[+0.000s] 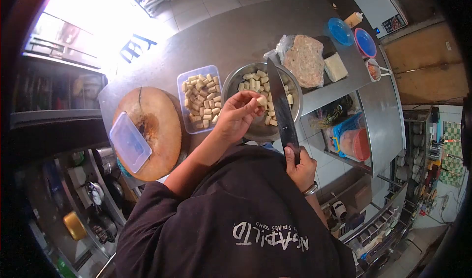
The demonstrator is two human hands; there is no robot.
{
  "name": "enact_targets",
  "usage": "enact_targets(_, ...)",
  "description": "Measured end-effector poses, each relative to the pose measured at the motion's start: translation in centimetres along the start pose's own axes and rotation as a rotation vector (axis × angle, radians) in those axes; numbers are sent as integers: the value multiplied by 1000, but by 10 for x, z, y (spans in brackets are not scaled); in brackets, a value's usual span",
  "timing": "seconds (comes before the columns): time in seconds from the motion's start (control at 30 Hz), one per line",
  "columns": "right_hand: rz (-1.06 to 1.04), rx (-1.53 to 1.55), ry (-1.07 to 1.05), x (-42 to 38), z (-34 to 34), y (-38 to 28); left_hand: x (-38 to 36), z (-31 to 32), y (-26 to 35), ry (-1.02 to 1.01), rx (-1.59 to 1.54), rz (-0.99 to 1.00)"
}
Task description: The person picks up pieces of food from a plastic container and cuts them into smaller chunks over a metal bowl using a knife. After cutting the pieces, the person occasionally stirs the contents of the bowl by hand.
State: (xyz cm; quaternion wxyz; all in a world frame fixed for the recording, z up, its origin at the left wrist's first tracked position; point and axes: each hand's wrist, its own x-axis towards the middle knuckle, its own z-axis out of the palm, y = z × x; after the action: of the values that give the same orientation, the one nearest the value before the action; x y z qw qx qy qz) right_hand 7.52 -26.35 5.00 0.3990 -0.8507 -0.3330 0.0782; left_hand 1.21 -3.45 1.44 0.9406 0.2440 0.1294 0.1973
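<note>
My left hand [238,115] pinches a short, pale cut chunk [262,101] over the near left part of a metal bowl [227,87]. Similar pale chunks [253,84] lie inside the bowl. Wrapped round the handle of a large, dark-bladed knife [280,101] is my right hand [301,169]. The blade points away from me and crosses above the right side of the bowl, a little apart from the held chunk. Left of the bowl, a clear plastic container [183,76] is filled with many more chunks. Part of the bowl is hidden behind my left hand and the blade.
A round wooden chopping board [164,103] at the left carries a plastic lid [130,143]. Beyond the bowl lie a bagged slab of minced meat [305,61] and a pale block [336,67]. Blue bowls [340,31] and a sauce bottle [353,19] stand at the far right.
</note>
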Motion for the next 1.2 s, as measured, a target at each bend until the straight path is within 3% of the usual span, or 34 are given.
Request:
enact_targets(0.53, -42, -27, -72, 4, -1, -3, -6, 0, -1, -82, 109, 13)
enact_targets(0.8, -30, -13, -89, 6, -2, -7, -16, 12, -2, -77, 359, -234)
enact_targets(0.93, -44, -63, -135, 8, -3, -7, -20, 14, 2, -46, 413, -262)
enact_targets(1.03, -6, -37, -150, 8, -3, -9, -25, 6, 12, 2, 492, -227)
enact_targets(1.17, 47, 36, -31, 6, -2, -5, -24, -43, 52, 345, 844, 100)
enact_targets(1.2, 43, 46, -19, 5, -2, -2, -24, -59, 63, 374, 1116, 145)
